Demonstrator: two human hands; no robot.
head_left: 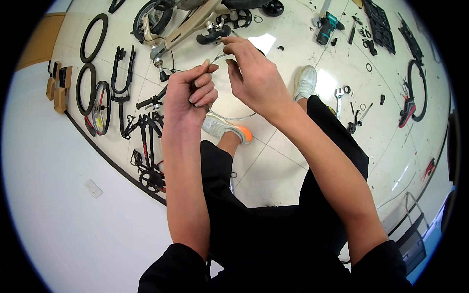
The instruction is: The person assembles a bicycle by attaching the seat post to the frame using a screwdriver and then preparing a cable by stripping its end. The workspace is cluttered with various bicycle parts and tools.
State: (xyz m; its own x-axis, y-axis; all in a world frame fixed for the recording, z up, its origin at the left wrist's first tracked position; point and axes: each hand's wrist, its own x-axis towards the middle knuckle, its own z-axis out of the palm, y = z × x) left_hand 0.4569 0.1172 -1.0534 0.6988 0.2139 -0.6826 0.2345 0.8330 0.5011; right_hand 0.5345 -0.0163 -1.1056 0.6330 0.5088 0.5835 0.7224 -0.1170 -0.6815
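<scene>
My left hand point(192, 93) is closed, thumb and forefinger pinching a thin grey cable point(234, 118) like a bicycle inner wire. From the pinch, one stretch of it runs toward my right hand point(256, 78), and a loose loop hangs below, over my shoe. The fingers of my right hand are stretched forward and bent a little, the thumb standing apart from them. Whether its hidden fingers touch the cable does not show. Just beyond both hands lies a beige scooter-like frame point(188, 25) with a small black wheel or saddle-like part point(213, 36).
Tyres point(94, 38), a black fork point(121, 93) and a dark bike frame point(148, 129) lie on the left. On the right are a teal cordless drill point(328, 28), a hammer point(352, 30), a wrench point(339, 103) and a red-black saddle point(407, 111). My shoes point(306, 82) stand on tiles.
</scene>
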